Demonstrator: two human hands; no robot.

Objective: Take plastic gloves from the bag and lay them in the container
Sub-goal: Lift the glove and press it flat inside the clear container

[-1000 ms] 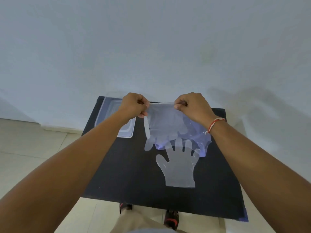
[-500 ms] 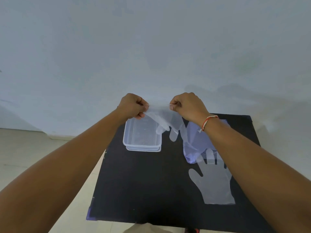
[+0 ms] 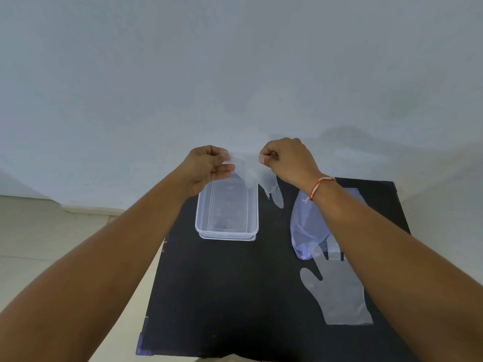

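My left hand [image 3: 209, 165] and my right hand [image 3: 286, 159] each pinch a cuff corner of a clear plastic glove [image 3: 257, 176]. It hangs fingers-down above the far right corner of the clear rectangular container [image 3: 203, 218], which stands open on the black table top. A bluish plastic bag [image 3: 304, 226] lies to the right, partly under my right forearm. A second clear glove [image 3: 337, 291] lies flat on the table in front of the bag, fingers pointing away from me.
The black table top [image 3: 224, 296] stands against a pale wall [image 3: 235, 74]. Beige floor tiles [image 3: 39, 244] show to the left. The container sits on what looks like its lid.
Both hands carried the held glove leftward from above the bag and flat glove to above the container. The view shifted left, so the container came fully into sight.
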